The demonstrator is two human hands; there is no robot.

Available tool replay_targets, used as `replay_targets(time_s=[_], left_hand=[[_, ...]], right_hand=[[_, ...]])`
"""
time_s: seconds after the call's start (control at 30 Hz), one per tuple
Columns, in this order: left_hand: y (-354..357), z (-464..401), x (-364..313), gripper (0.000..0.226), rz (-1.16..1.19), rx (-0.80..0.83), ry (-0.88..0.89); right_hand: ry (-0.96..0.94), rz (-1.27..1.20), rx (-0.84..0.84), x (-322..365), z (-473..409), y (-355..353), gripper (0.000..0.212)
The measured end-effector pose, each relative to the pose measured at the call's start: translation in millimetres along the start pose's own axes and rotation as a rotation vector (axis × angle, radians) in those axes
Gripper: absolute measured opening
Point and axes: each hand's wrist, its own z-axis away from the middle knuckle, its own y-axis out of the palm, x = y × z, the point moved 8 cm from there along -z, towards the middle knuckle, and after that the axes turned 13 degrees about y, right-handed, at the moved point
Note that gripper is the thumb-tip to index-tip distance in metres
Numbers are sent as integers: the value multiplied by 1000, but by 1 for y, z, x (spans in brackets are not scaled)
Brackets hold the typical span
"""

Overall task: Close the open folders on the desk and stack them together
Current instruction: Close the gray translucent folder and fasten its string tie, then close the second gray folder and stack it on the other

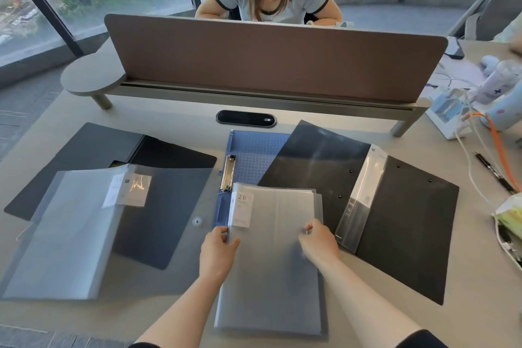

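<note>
2 hands (219,248) (319,243) gripping clear folder (271,263), fingers (309,227) on top

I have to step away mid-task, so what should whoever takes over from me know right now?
Left hand pinches the clear folder's left edge; right hand grips its top sheet.
The clear folder lies closed over the open blue clip folder, centre desk.
Open black folder lies to the right; open grey folder to the left, over another open black folder.
Done: one folder closed.
Left: close the others, stack all.
</note>
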Motion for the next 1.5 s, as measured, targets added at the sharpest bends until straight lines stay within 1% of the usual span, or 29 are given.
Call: replay_targets(time_s=[0.2, 0.3, 0.37, 0.43, 0.5, 0.57, 0.67, 0.73, 0.77, 0.87, 0.97, 1.07, 1.13, 1.3, 1.5], left_hand=[[-1, 0, -4, 36, -78, 24, 34], [-9, 1, -9, 40, -95, 3, 44], [-23, -1, -11, 36, -101, -34, 64], [-43, -3, -8, 32, -138, -72, 81], [-60, -4, -4, 35, -186, -97, 101], [-78, -8, 1, 39, -222, -138, 116], [-117, -18, 13, 46, -289, -203, 134], [-144, -26, 26, 50, -353, -238, 128], [-155, -30, 31, 52, -387, -254, 132], [-185, -43, 49, 61, -458, -279, 134], [-204, -60, 75, 75, -484, -236, 113], [-222, -79, 109, 84, -512, -162, 61], [-220, -81, 112, 88, -533, -105, 52], [-226, -88, 130, 90, -509, -22, 65], [-230, -95, 137, 91, -508, -13, 97]], right_hand=[[-80, 57, -21, 6, 7, -3, 17], [-211, 48, -60, 27, 14, -7, 11], [-321, 18, -65, 54, 24, -5, 8], [-397, -1, -39, 81, 37, 3, 16], [-439, 1, 6, 101, 47, 13, 25], [-463, 34, 47, 117, 52, 24, 28], [-503, 106, 115, 150, 67, 55, 25], [-520, 142, 140, 172, 76, 79, 15], [-524, 160, 156, 179, 79, 91, 15], [-539, 231, 217, 207, 91, 129, 40], [-582, 287, 239, 240, 106, 162, 55], [-606, 333, 237, 283, 120, 197, 62], [-622, 344, 235, 298, 124, 203, 64], [-600, 404, 254, 343, 120, 240, 69], [-554, 419, 269, 376, 109, 265, 72]])
